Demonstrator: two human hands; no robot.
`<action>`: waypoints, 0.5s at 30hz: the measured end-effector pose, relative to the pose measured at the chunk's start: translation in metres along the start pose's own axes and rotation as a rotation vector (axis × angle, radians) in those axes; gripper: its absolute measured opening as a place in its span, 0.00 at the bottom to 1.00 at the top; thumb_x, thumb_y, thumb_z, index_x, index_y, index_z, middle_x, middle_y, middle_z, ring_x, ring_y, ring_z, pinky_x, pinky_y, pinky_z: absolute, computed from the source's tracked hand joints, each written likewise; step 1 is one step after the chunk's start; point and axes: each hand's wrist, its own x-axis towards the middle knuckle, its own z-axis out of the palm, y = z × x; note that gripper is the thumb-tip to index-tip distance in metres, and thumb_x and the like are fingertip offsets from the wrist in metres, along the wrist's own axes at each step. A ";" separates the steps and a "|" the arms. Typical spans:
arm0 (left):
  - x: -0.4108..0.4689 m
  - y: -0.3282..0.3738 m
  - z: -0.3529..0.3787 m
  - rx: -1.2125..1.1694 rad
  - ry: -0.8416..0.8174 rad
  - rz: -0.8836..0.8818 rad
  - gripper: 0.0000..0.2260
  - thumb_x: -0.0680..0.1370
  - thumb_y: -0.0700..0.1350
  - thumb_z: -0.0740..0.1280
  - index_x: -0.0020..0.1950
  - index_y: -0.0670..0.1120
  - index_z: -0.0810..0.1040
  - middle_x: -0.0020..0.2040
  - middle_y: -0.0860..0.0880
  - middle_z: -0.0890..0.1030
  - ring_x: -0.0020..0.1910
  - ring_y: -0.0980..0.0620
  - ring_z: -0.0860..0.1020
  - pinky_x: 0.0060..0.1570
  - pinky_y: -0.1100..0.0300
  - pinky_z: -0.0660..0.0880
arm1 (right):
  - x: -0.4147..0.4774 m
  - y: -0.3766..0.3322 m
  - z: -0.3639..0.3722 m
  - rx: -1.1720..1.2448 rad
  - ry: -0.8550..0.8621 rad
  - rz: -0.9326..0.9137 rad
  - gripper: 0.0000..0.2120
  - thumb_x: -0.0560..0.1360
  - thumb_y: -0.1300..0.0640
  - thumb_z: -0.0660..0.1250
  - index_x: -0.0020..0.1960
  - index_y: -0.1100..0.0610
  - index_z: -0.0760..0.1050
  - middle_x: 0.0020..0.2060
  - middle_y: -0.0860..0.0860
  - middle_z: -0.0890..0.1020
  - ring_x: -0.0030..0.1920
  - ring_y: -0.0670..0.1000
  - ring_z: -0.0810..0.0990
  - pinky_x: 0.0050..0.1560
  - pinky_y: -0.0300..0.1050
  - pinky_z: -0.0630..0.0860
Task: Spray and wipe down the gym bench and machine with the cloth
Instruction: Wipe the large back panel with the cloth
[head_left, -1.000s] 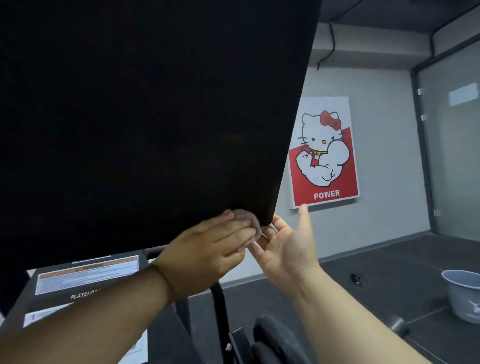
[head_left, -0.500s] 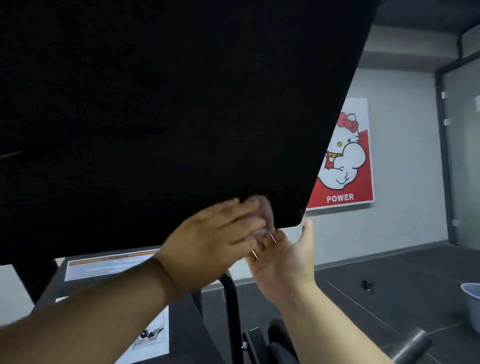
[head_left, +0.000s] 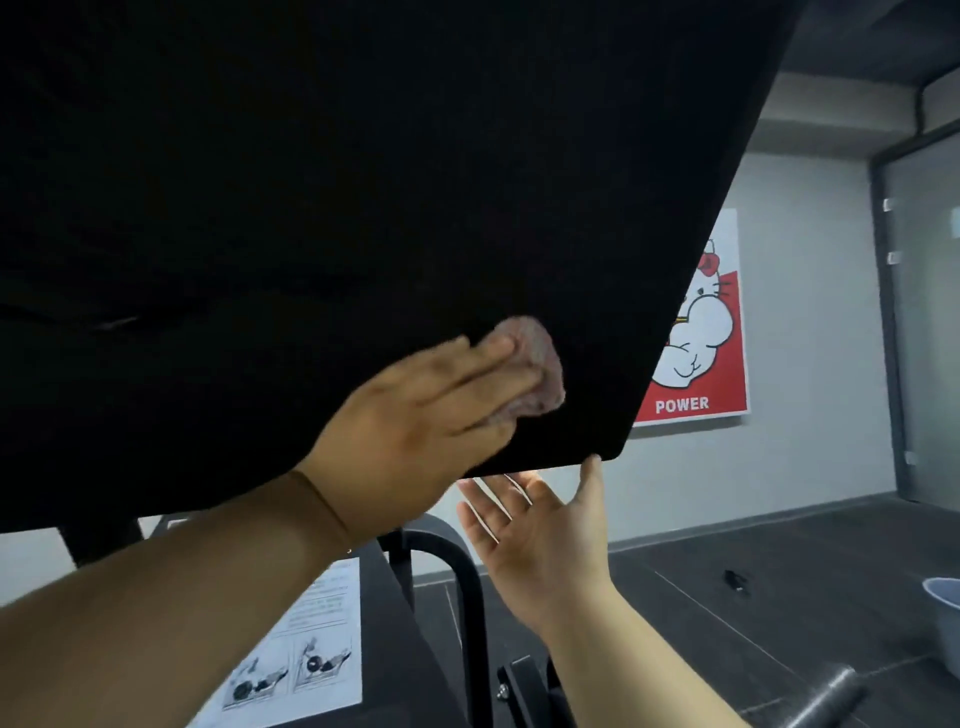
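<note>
left hand (head_left: 415, 415): bare forearm, faint thin line round wrist | right hand (head_left: 540, 540): bare forearm

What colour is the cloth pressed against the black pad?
Dusty pink, slightly mottled; the cloth shows best in the head view.

Dim, flat indoor light. Grey wall (head_left: 789, 415) at right evenly lit, no glare. Black pad (head_left: 311, 182) across upper left near-featureless, detail crushed. Left hand (head_left: 415, 415) and cloth (head_left: 535, 364) motion-blurred, shaded. Right hand (head_left: 540, 540) brighter, sharper. Door frame (head_left: 883, 322) at right edge leans, wide-angle distortion.
</note>
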 end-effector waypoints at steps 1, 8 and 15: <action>-0.013 0.009 0.007 -0.001 -0.057 0.033 0.20 0.83 0.38 0.52 0.52 0.46 0.85 0.67 0.47 0.78 0.70 0.45 0.71 0.71 0.50 0.65 | -0.002 0.002 0.001 -0.002 0.010 -0.003 0.36 0.77 0.29 0.53 0.60 0.61 0.75 0.51 0.58 0.86 0.55 0.59 0.83 0.60 0.55 0.73; -0.047 0.034 -0.003 -0.134 -0.135 -0.016 0.22 0.84 0.40 0.51 0.46 0.48 0.85 0.56 0.49 0.83 0.60 0.48 0.80 0.71 0.54 0.64 | -0.013 0.001 0.004 -0.069 0.025 -0.018 0.37 0.76 0.29 0.53 0.62 0.61 0.75 0.55 0.57 0.84 0.56 0.58 0.82 0.53 0.53 0.75; 0.003 -0.025 -0.053 0.057 0.164 -0.218 0.15 0.78 0.42 0.64 0.64 0.48 0.80 0.57 0.42 0.77 0.56 0.43 0.75 0.70 0.47 0.65 | -0.009 0.017 0.019 0.007 -0.028 0.002 0.33 0.77 0.30 0.52 0.65 0.55 0.76 0.54 0.57 0.85 0.56 0.58 0.80 0.63 0.55 0.71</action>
